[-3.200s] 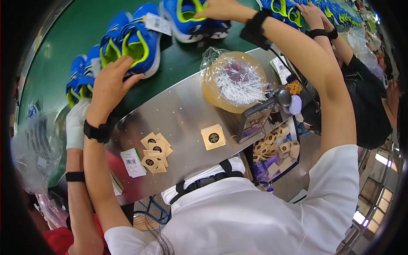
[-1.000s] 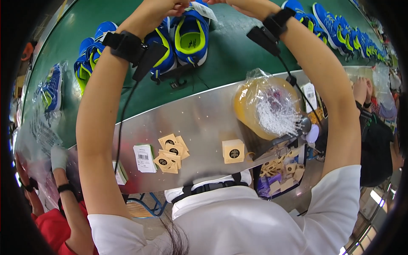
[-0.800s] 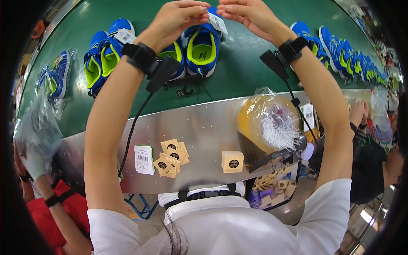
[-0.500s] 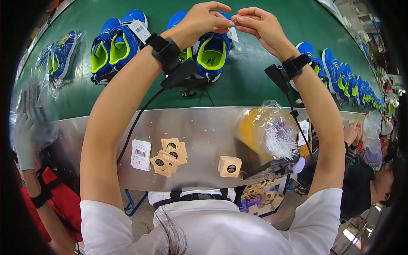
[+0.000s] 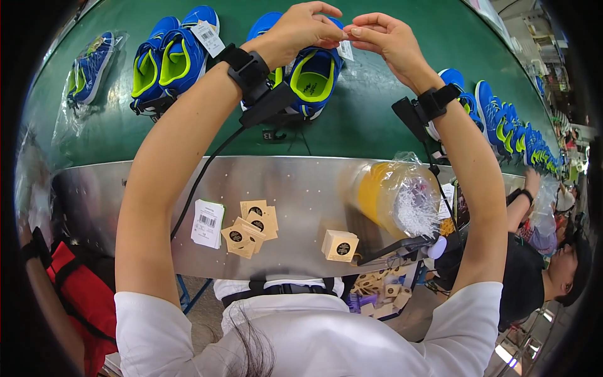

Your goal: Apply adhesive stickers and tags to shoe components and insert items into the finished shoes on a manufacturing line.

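Observation:
My left hand (image 5: 300, 30) and my right hand (image 5: 388, 43) meet fingertip to fingertip above the middle pair of blue shoes (image 5: 314, 75) with lime-green linings. Both are closed in a pinch; whatever lies between the fingertips is too small to make out. Just under the fingertips hangs a white tag (image 5: 346, 51), against the right shoe of this pair. My left hand and wrist cover part of the left shoe. A small black plastic piece (image 5: 274, 134) lies on the green surface below the pair.
Left are another tagged pair of shoes (image 5: 169, 60) and a bagged shoe (image 5: 91, 69). More shoes (image 5: 502, 119) line the right. The metal ledge (image 5: 282, 188) bears white tags (image 5: 207, 223), tan cards (image 5: 251, 229), a card stack (image 5: 340, 245) and a tub of white strands (image 5: 411, 201). A co-worker (image 5: 534, 276) stands right.
My hands stay almost in place, still pinched together. At the left, a co-worker's gloved hand has drawn back from the bagged shoe. At the right, the co-worker's arm now reaches toward the row of shoes.

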The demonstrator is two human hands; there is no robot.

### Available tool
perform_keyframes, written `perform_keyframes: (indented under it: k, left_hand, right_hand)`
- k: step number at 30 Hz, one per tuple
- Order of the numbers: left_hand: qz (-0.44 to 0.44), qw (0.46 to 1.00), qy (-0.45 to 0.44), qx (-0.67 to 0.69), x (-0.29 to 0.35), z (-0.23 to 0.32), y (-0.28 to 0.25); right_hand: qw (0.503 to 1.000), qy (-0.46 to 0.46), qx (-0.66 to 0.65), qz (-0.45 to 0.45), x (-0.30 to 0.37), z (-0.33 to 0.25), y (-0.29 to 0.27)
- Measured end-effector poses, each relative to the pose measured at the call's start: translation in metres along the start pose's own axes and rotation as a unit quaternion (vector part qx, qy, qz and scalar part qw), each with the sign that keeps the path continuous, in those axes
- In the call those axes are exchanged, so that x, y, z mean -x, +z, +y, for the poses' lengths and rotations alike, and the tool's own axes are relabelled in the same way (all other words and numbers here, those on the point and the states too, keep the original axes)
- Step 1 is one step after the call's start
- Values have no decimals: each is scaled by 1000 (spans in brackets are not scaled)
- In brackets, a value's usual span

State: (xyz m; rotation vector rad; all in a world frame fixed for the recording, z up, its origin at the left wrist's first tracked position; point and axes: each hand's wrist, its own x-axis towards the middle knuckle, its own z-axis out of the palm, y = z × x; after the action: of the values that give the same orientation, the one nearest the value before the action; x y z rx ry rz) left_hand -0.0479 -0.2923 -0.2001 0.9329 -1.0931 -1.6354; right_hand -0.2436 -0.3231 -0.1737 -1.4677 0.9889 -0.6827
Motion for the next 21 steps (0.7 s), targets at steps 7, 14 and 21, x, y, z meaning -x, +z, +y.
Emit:
perform_keyframes:
  k: [7, 14, 21]
  left_hand:
    - [7, 999, -31, -37, -3, -4, -3]
    - [-12, 992, -12, -126, 6, -5, -31]
    - [14, 971, 74, -225, 10, 3, -20]
  right_hand:
    - [999, -3, 41, 12, 0, 0, 9]
    - [989, -105, 99, -8, -22, 5, 28]
    - [884, -302, 356, 1, -9, -30, 15]
